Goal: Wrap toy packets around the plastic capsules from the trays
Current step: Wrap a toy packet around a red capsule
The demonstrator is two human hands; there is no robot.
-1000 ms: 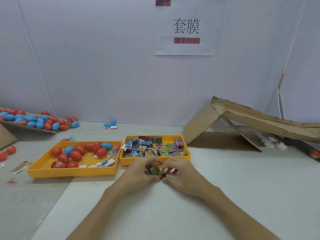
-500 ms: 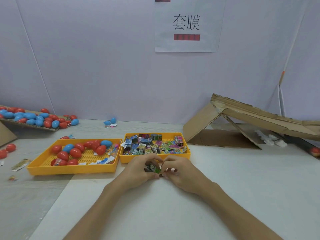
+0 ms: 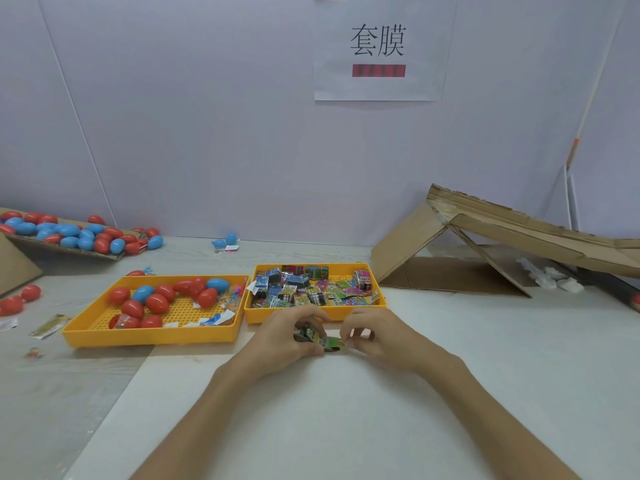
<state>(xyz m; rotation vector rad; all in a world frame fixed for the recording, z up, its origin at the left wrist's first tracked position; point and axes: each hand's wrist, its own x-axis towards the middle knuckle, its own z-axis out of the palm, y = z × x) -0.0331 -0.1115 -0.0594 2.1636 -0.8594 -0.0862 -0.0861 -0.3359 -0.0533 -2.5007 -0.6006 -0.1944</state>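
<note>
Gripping a small green and dark toy packet (image 3: 320, 337), the left hand (image 3: 284, 341) is curling its fingers and thumb round the packet's left part, just above the white table (image 3: 346, 417). The right hand (image 3: 381, 337) is pinching the packet's right end between thumb and forefinger, with its other fingers lying loosely bent behind. The two hands are nearly meeting, and the packet is sitting between them, partly hidden by the left fingers; whether a capsule is lying inside it cannot be told. Both hands are working just in front of the right yellow tray (image 3: 256, 315), which is holding a heap of many-coloured packets (image 3: 304, 289). Just beside that tray, the left yellow tray (image 3: 149, 336) is carrying red and blue capsules (image 3: 157, 303) along with a few scraps of wrapper, near the left hand but apart from it. Further left, more capsules are lying on a sloped cardboard sheet (image 3: 104, 255), and loose red capsules (image 3: 30, 292) are resting on the table below it. A folded cardboard ramp (image 3: 502, 237) is standing at the right by the wall, and a paper sign (image 3: 377, 88) is hanging on the wall above
</note>
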